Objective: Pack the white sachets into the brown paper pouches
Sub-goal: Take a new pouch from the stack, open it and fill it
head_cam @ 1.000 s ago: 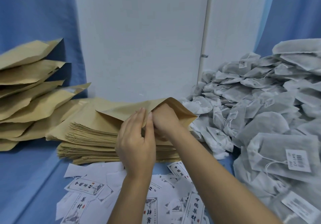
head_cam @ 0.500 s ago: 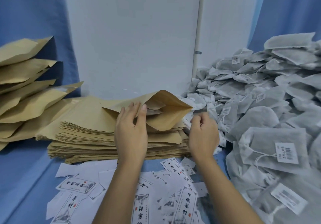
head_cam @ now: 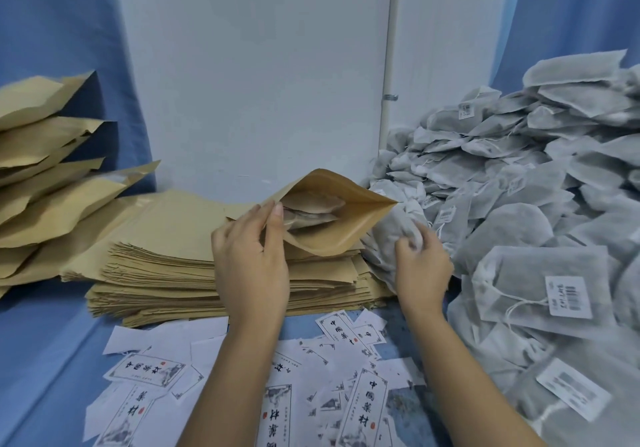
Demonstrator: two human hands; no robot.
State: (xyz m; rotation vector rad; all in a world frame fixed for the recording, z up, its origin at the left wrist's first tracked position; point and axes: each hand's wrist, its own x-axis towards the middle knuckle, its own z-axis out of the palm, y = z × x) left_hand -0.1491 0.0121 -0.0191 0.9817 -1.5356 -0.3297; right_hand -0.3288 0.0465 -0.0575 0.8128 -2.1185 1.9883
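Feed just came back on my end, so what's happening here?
A person is mid-packing. The left grip pinches the rim of a pouch, holding its mouth open over the stack of flat ones; sachets lie inside it. The right grip grasps a sachet at the edge of the sachet pile on the right, not yet in the pouch. Bulkier pouches, likely filled, are piled far left, and labels lie scattered in front.
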